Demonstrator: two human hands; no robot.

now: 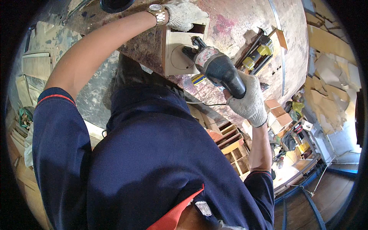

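My right hand (250,99), in a white knit glove, is wrapped around the rear of a dark power tool that looks like a jigsaw (221,68). The tool's front end rests against the face of a pale wooden box (175,65), beside a pencilled circle. A dark rectangular opening shows near the box's far end. At that end my left hand (184,16), also gloved and with a metal watch at the wrist, grips the box with bent fingers. Some of those fingertips are hidden. The tool's blade cannot be made out.
The box stands on a stained workbench (226,32) near its edge. To the right lie a yellow and black tool (264,50) and wood pieces. A cable (212,104) hangs near my body. Wooden compartment trays (232,143) stand below the bench.
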